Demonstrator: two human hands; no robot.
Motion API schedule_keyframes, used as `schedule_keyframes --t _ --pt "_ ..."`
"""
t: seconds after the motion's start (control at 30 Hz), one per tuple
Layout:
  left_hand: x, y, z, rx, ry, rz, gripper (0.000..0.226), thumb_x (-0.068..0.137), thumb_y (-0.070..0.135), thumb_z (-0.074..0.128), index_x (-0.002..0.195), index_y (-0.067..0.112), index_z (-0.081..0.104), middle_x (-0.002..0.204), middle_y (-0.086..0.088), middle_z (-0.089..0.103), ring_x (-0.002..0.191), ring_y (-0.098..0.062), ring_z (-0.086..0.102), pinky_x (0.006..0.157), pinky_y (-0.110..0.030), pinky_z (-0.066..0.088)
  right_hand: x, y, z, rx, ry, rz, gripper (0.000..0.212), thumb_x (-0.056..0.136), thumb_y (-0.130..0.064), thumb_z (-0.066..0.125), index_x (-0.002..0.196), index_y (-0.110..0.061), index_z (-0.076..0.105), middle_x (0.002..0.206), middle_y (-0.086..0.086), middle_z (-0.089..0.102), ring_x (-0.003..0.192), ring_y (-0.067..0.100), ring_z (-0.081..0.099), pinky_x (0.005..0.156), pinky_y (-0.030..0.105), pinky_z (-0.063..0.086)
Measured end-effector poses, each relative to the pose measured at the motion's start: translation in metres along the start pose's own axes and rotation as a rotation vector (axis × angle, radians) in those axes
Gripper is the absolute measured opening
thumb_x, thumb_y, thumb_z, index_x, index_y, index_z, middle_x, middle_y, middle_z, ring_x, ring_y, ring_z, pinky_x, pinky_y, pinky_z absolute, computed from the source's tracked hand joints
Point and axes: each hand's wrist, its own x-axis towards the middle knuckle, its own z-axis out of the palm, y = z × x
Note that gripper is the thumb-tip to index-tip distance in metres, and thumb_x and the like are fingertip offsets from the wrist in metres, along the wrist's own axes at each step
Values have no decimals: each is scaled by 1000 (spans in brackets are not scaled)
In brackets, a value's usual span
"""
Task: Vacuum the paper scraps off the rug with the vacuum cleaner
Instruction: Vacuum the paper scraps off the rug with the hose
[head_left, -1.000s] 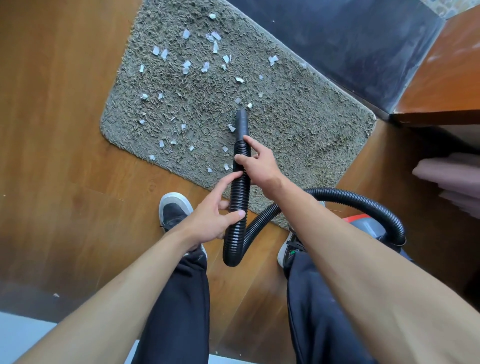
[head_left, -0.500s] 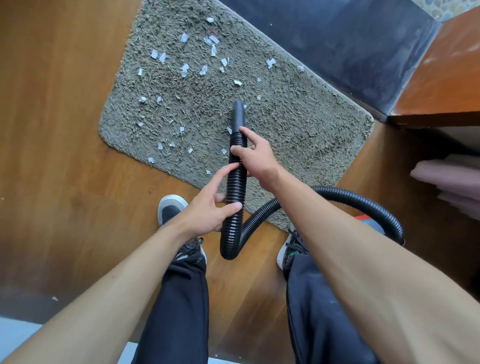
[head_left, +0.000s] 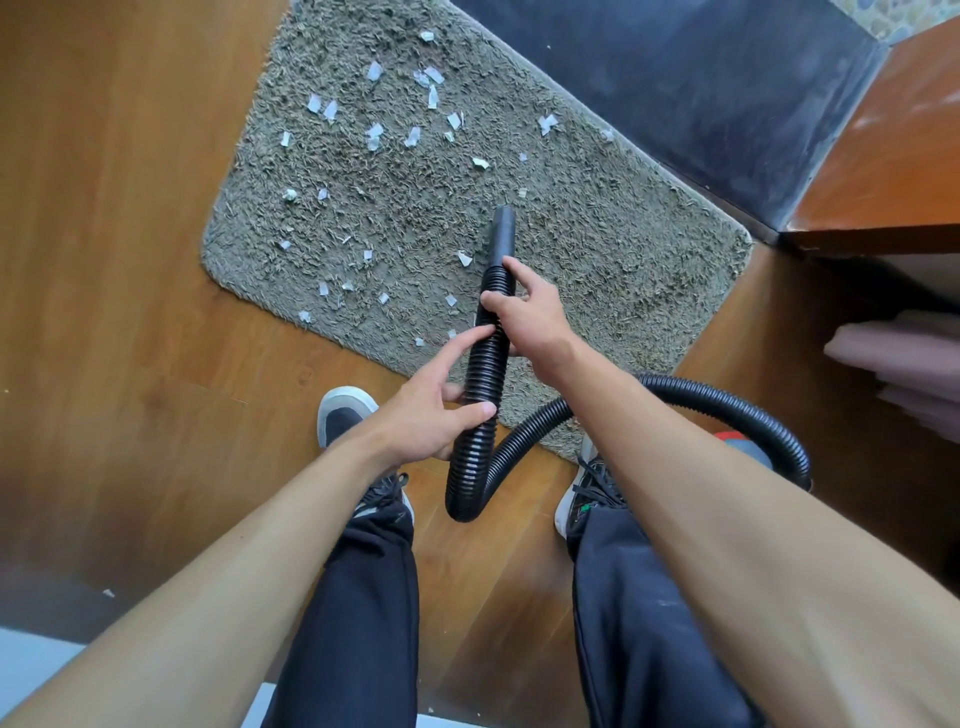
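Now, hose (head_left: 480, 384) aimed across a littered rug (head_left: 623, 249).
Fingers of right hand (head_left: 524, 312) and left hand (head_left: 431, 415) curl round it; low, slow nozzle (head_left: 503, 228) passes would suit the paper scraps (head_left: 375, 130).

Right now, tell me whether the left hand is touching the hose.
Touching. In the head view the left hand wraps the hose: thumb across the front, fingers behind, no gap.
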Motion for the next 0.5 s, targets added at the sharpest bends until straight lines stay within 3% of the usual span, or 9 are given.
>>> schedule_keyframes --t 0.2,0.37,0.5 --pt "2 4 7 35 -40 -20 73 97 6 58 143 55 29 119 -24 65 87 -22 68 77 -54 58 -4 5 -10 30 15 31 61 92 -6 56 148 -23 38 111 8 64 72 9 64 49 20 51" --pt "-8 -7 9 -56 -1 -30 71 97 8 60 140 56 31 106 -12 71 78 -10 71 64 -38 61 -9 7 0 -40 -41 23 62 90 -6 57 147 -23 40 111 7 66 80 12 65 66 28 54" --pt "-17 -21 17 -99 8 -48 70 97 10 61 138 58 31 101 -2 73 79 -10 72 68 -43 62 -17 17 5 -92 -65 14 59 88 -6 57 144 -21 44 103 0 64 89 17 64 85 37 56"
